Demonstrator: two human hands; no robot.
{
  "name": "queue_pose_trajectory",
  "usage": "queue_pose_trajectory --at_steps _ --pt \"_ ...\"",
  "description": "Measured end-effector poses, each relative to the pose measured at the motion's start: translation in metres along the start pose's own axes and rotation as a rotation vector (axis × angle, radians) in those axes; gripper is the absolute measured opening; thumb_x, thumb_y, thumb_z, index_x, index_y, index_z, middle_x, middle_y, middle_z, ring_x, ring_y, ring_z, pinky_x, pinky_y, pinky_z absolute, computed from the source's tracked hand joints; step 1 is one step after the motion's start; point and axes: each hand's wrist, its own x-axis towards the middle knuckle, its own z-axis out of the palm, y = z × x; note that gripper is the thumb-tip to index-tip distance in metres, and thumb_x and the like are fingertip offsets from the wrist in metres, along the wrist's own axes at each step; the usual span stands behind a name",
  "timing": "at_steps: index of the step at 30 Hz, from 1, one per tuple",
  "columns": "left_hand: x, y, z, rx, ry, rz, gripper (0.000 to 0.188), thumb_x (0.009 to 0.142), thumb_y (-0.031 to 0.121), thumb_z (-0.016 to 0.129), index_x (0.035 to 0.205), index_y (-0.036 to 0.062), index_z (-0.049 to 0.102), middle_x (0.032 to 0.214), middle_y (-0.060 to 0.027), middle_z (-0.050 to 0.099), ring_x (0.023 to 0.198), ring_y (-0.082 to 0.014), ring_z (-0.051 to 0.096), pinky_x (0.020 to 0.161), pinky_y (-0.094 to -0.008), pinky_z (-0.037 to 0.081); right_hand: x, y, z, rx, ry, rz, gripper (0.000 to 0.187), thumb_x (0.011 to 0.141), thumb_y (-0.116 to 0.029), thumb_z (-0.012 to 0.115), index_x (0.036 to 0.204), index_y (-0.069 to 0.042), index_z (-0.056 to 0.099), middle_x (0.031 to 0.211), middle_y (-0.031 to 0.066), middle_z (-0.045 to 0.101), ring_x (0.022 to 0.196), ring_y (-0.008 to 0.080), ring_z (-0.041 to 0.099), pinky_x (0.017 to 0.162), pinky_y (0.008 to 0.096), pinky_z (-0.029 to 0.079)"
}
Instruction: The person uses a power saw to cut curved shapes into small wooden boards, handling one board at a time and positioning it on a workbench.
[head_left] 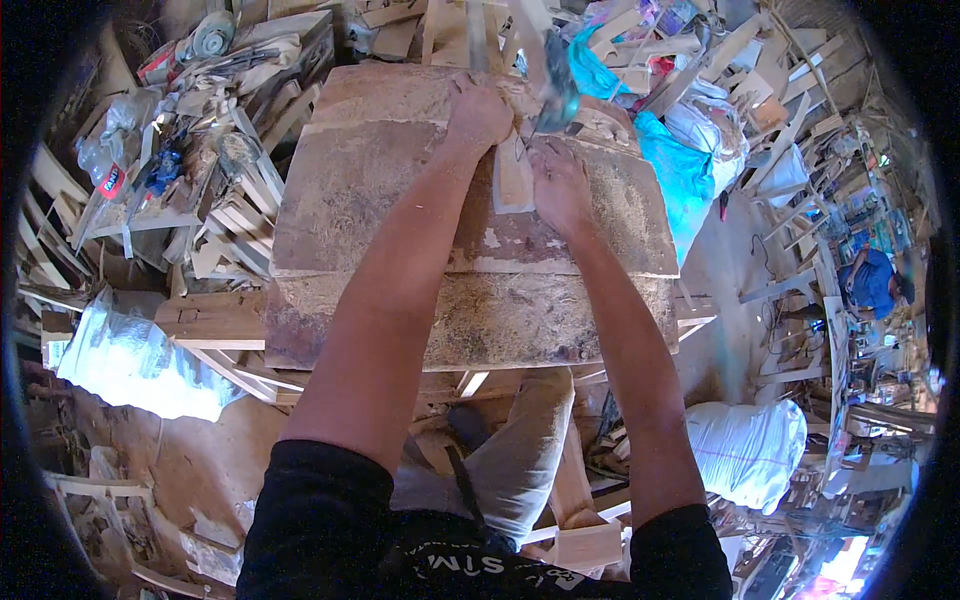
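Your forearms reach out over the worn wooden bench. Your left hand is clenched around a blurred hammer; your right hand, just beside it, presses down on a pale wooden piece.

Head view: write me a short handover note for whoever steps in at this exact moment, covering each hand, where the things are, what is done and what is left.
Left hand: fist closed on a tool handle at the far edge of the wooden work block; the tool itself is blurred.
Right hand: pressing down on a pale wooden piece that lies flat on the block.
A blurred teal tool head hangs just above the piece, between the hands.
Done: the piece is set on the block and bears dark lines near its far end.
Left: no cut or chip shows clearly yet, so the shaping appears barely begun.
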Motion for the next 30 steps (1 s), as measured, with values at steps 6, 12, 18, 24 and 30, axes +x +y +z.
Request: queue_pose_trajectory --at_steps 6,12,18,24,30 --pt "0.001 0.003 0.002 -0.042 0.128 0.053 0.054 0.093 0.038 0.059 0.114 -0.0106 0.070 0.129 -0.0361 0.060 0.126 -0.0472 0.049 0.115 -0.0558 0.033 0.000 -0.002 -0.006 0.015 0.006 0.048 0.043 0.106 -0.037 0.050 0.133 -0.008 0.067 0.148 0.0187 0.055 0.137 0.0403 0.050 0.119 0.0514 0.033" --pt "0.007 -0.002 -0.002 0.020 0.045 0.032 0.057 0.091 0.037 0.060 0.116 -0.0133 0.067 0.127 -0.0341 0.062 0.131 -0.0478 0.046 0.117 -0.0557 0.032 0.001 -0.001 0.001 0.019 0.022 0.029 0.042 0.106 -0.037 0.049 0.130 -0.009 0.070 0.148 0.0175 0.055 0.135 0.0411 0.051 0.118 0.0520 0.034" --pt "0.007 0.004 0.002 -0.090 0.051 -0.022 0.063 0.091 0.036 0.059 0.130 -0.0134 0.058 0.136 -0.0393 0.053 0.135 -0.0501 0.042 0.120 -0.0575 0.028 0.004 0.006 0.003 -0.025 0.012 0.037 0.043 0.106 -0.039 0.048 0.131 -0.011 0.069 0.149 0.0176 0.053 0.138 0.0415 0.048 0.118 0.0534 0.034" --pt "0.019 -0.015 0.018 -0.004 0.083 0.046 0.066 0.091 0.037 0.061 0.134 -0.0125 0.054 0.137 -0.0402 0.051 0.137 -0.0525 0.040 0.121 -0.0573 0.026 0.005 -0.007 0.002 -0.047 0.035 0.028 0.043 0.105 -0.039 0.048 0.132 -0.011 0.067 0.149 0.0178 0.054 0.137 0.0422 0.048 0.119 0.0560 0.032" --pt "0.024 -0.009 0.015 -0.083 0.049 0.019 0.067 0.092 0.036 0.061 0.137 -0.0118 0.053 0.137 -0.0387 0.051 0.137 -0.0509 0.040 0.119 -0.0556 0.030 0.009 0.002 0.006 -0.069 0.035 0.046 0.045 0.105 -0.041 0.049 0.131 -0.010 0.068 0.148 0.0177 0.054 0.140 0.0419 0.046 0.121 0.0533 0.029"
